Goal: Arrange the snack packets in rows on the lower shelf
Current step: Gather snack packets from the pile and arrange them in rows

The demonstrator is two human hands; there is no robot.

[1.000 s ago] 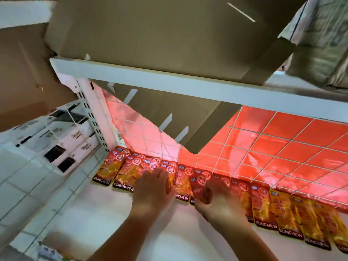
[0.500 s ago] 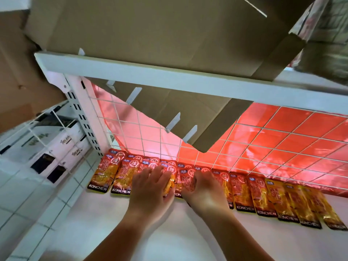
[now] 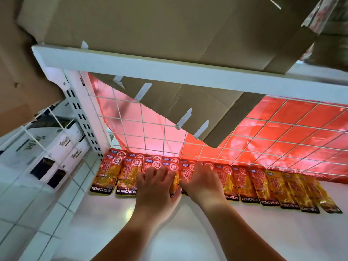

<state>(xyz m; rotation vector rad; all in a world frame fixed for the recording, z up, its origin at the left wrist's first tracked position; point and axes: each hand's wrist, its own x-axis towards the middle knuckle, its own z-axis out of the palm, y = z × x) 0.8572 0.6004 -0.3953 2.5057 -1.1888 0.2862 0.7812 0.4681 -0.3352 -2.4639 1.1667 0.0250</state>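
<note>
While the left hand (image 3: 156, 187) lies splayed flat on the snack packets (image 3: 244, 183), right hand (image 3: 202, 182) curled, possibly pinching one.

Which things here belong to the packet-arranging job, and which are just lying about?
Job: snack packets, lower shelf, left hand, right hand.
Lying about: cardboard box, white cartons, upper shelf.

Glossy foil snack packets (image 3: 130, 176), smooth white shelf (image 3: 263, 232), matt brown cardboard (image 3: 150, 25), wire grid (image 3: 244, 136)
</note>
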